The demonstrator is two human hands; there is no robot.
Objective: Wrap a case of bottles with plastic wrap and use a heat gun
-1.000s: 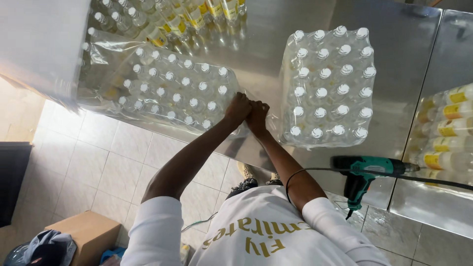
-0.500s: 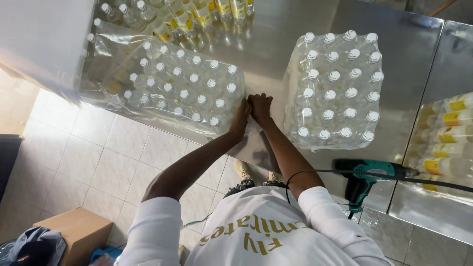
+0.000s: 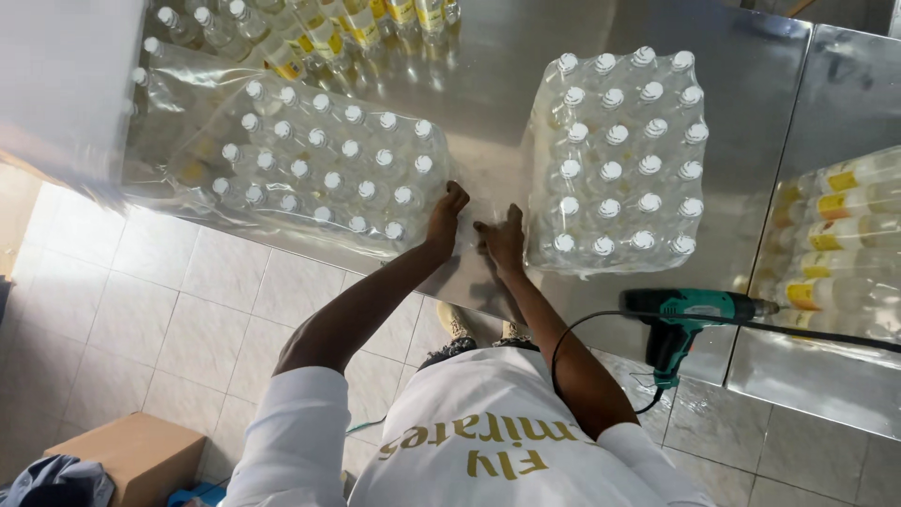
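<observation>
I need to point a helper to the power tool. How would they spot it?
Start at the steel table and follow its near edge past the square bottle pack. There lies a green heat gun, the only corded tool among clear bottles.

Brushed stainless-steel desk carries two clear shrink-wrapped packs of white-capped plastic bottles: long pack at left, w/ loose film trailing off its end, squarer pack at right, well apart. Loose yellow-labelled bottles stand at far edge. Green-and-black corded heat gun lies at near edge, below right pack.
</observation>
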